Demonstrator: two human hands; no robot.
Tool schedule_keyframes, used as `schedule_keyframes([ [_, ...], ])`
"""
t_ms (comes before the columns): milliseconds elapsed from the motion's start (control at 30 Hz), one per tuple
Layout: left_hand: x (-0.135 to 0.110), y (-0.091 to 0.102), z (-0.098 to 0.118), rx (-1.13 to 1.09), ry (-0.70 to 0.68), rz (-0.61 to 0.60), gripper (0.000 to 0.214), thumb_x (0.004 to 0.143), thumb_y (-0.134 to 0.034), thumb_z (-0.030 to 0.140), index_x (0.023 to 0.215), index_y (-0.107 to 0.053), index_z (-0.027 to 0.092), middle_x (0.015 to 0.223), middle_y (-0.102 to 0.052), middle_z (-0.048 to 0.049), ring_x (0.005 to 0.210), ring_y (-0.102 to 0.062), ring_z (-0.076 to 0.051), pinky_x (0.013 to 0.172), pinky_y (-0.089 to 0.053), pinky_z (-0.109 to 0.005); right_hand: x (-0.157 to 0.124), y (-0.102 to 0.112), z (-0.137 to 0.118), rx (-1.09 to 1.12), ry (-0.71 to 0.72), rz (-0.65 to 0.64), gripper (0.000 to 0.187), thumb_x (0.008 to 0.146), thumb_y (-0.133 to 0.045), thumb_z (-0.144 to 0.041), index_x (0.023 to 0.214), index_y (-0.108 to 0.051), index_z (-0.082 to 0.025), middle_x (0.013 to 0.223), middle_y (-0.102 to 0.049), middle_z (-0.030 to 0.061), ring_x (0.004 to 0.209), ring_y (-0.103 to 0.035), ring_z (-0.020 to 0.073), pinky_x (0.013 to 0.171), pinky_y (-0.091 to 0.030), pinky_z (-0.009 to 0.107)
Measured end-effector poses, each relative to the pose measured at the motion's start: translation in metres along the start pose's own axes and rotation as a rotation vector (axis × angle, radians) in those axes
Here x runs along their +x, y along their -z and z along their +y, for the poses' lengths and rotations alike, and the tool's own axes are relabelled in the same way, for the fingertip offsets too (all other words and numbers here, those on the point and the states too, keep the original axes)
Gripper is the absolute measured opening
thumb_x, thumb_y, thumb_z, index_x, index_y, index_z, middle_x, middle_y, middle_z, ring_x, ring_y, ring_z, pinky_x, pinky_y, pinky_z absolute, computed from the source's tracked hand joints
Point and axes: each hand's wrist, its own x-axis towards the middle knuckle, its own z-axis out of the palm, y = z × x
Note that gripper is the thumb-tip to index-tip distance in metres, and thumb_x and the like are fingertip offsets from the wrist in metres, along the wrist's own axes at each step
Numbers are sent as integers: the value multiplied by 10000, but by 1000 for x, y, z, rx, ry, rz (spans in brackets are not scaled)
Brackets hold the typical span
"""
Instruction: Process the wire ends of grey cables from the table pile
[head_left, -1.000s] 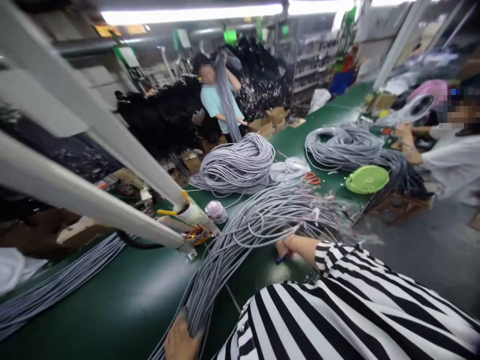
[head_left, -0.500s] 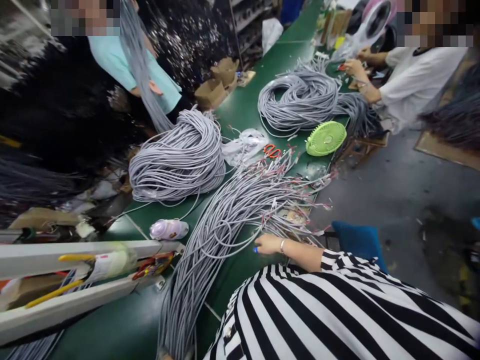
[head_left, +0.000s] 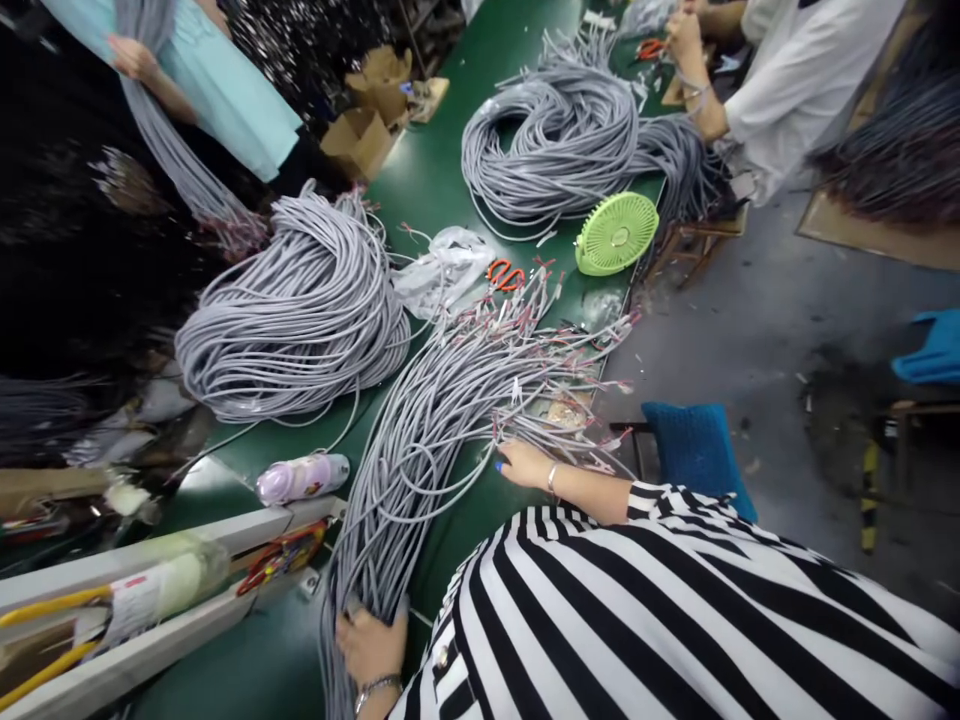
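A long bundle of grey cables [head_left: 450, 390] runs along the green table [head_left: 247, 640], with stripped reddish wire ends fanned out at its far right. My left hand [head_left: 373, 645], wearing a bracelet, is closed round the near part of this bundle, thumb on one side and fingers on the other. Beside the wire ends my right hand [head_left: 525, 466] rests low over the table edge of the bundle, fingers curled. Something small and blue shows at its fingertip. What those fingers hold, if anything, is hidden.
Coiled grey cables [head_left: 292, 310] lie left, another coil [head_left: 555, 140] farther back. Around the bundle are orange-handled scissors [head_left: 505, 275], a plastic bag [head_left: 448, 270], a green fan [head_left: 617, 235] and a lilac bottle [head_left: 302, 479]. Two co-workers stand across and at right. A blue chair [head_left: 697, 455] is right.
My left hand has come up into view along the cable bundle from the bottom edge. My right hand stays by the cables. The view has shifted, and the co-worker at left has moved with hanging cables.
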Motion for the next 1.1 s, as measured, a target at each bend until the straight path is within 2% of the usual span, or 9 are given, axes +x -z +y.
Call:
schedule_keyframes([
  [100, 9, -5, 7, -102, 242, 104, 916, 748, -399, 609, 1456, -87, 119, 1487, -231, -323, 1315, -350, -543, 949, -394, -668, 0, -3, -2, -15, 15, 27, 341, 886, -520, -275, 1162, -620, -101, 1267, -587, 166, 1188, -531, 252, 1007, -401, 344],
  [267, 8, -4, -2, -125, 157, 24, 978, 774, -313, 657, 1443, -63, -10, 1480, -149, -382, 1371, -242, -544, 1103, -269, -610, -4, -7, -7, -83, 33, 56, 402, 865, -544, -283, 1213, -591, -89, 1378, -496, 190, 1247, -465, 292, 1045, -366, 389],
  [367, 10, -2, -7, -140, 143, -13, 997, 761, -335, 660, 1435, -93, -34, 1479, -149, -395, 1378, -228, -543, 1106, -255, -614, -5, 1, -16, -155, 62, 95, 458, 840, -571, -275, 1249, -571, -70, 1433, -432, 205, 1309, -392, 314, 1078, -316, 407],
  [467, 13, 0, -10, -158, 149, -46, 1029, 730, -386, 670, 1443, -108, -18, 1483, -175, -382, 1368, -256, -540, 1103, -259, -608, 6, 26, -24, -239, 112, 135, 472, 825, -578, -280, 1248, -577, -71, 1436, -432, 206, 1326, -364, 321, 1090, -280, 417],
  [667, 16, 5, -9, -150, 179, -110, 1053, 716, -420, 643, 1460, -114, -36, 1510, -121, -336, 1400, -224, -492, 1156, -203, -508, 70, 108, -24, -366, 178, 51, 333, 848, -512, -304, 1053, -709, -132, 1071, -690, 152, 1027, -605, 286, 886, -413, 371],
  [767, 16, 4, -12, -146, 163, -103, 1059, 726, -431, 644, 1465, -102, -39, 1516, -109, -326, 1396, -228, -494, 1163, -189, -494, 80, 123, -25, -394, 183, 31, 325, 854, -506, -317, 1010, -723, -132, 1033, -703, 152, 1002, -616, 290, 860, -415, 370],
  [833, 18, 0, -16, -146, 147, -96, 1042, 736, -438, 632, 1461, -113, -42, 1514, -118, -331, 1397, -222, -496, 1163, -190, -493, 64, 114, -29, -400, 178, 61, 317, 840, -517, -283, 1013, -714, -105, 1068, -686, 184, 1061, -589, 318, 903, -389, 401],
  [933, 22, -3, -17, -147, 153, -82, 1042, 722, -479, 619, 1455, -131, -35, 1507, -150, -336, 1391, -239, -496, 1152, -211, -511, 15, 79, -35, -369, 177, 106, 324, 850, -508, -273, 1056, -682, -94, 1125, -653, 201, 1115, -556, 324, 938, -366, 414],
  [1100, 11, 5, -2, -223, 163, 3, 980, 748, -496, 588, 1442, -173, -24, 1502, -170, -342, 1377, -234, -518, 1084, -278, -604, -63, 20, -22, -214, 192, -9, 260, 864, -515, -286, 1033, -673, -167, 1041, -688, 113, 978, -623, 239, 844, -423, 324],
])
